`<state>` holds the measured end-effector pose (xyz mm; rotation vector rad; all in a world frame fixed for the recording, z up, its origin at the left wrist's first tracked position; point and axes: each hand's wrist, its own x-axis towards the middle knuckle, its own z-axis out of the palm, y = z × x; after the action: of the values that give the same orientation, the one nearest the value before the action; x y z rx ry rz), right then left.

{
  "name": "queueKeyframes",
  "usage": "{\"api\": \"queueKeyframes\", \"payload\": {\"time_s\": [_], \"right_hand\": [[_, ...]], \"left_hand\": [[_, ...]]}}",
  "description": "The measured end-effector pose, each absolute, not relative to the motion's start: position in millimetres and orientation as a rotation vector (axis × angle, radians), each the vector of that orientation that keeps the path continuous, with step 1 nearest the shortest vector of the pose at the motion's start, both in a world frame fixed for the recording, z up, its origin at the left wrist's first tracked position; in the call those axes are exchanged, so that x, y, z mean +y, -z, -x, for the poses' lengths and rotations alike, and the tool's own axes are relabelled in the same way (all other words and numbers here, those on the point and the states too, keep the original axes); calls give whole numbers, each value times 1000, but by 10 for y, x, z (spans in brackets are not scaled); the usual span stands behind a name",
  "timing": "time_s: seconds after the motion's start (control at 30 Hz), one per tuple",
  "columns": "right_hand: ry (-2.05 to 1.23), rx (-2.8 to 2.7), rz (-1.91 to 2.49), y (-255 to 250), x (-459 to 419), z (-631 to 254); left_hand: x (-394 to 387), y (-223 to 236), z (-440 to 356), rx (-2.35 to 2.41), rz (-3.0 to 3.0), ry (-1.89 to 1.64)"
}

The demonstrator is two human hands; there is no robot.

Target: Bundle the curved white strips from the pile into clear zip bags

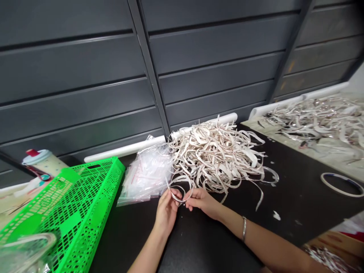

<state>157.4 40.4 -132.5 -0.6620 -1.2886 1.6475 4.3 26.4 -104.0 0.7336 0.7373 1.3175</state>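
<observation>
My left hand (167, 209) and my right hand (200, 203) meet over the black table, both closed on a thin whitish strip bent into a coil (182, 200). Loops of the coil stand up between the fingers, and its exact kind cannot be made out. Just beyond the hands lies a big tangled heap of whitish strips (216, 155) with brownish edges. Left of the heap, next to my left hand, is a stack of clear plastic zip bags (149, 170).
A green mesh basket (82, 223) at left holds a bagged coil (28, 250). Behind it stands a lidded cup (45, 161). White rolls (125, 149) lie along the grey panel wall. Rings (341, 184) and another strip heap (327, 117) are at right.
</observation>
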Motion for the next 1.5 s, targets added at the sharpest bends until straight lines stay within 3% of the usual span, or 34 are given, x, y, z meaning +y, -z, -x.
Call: {"api": "queueKeyframes", "payload": {"time_s": [0.1, 0.27, 0.4, 0.57, 0.7, 1.07, 1.2, 1.5], "right_hand": [[-1401, -1543, 775, 1355, 393, -1582], [-485, -2070, 853, 1300, 316, -1579], [-187, -2344, 1005, 1286, 255, -1491], [-235, -2476, 950, 1270, 243, -1489], [-394, -2196, 783, 1207, 214, -1562], [-1046, -1551, 833, 1285, 241, -1552], [-1080, -1551, 821, 1305, 237, -1530], [-1057, -1514, 792, 1303, 239, -1517]], "left_hand": [[307, 966, 96, 589, -499, -1265], [425, 931, 440, 447, -319, -1283], [473, 926, 564, 443, -332, -1336], [502, 940, 605, 466, -374, -1372], [521, 947, 623, 505, -446, -1414], [220, 1121, -61, 831, -993, -1289], [117, 1098, -135, 939, -1404, -1238], [66, 1006, -165, 993, -1590, -1193]]}}
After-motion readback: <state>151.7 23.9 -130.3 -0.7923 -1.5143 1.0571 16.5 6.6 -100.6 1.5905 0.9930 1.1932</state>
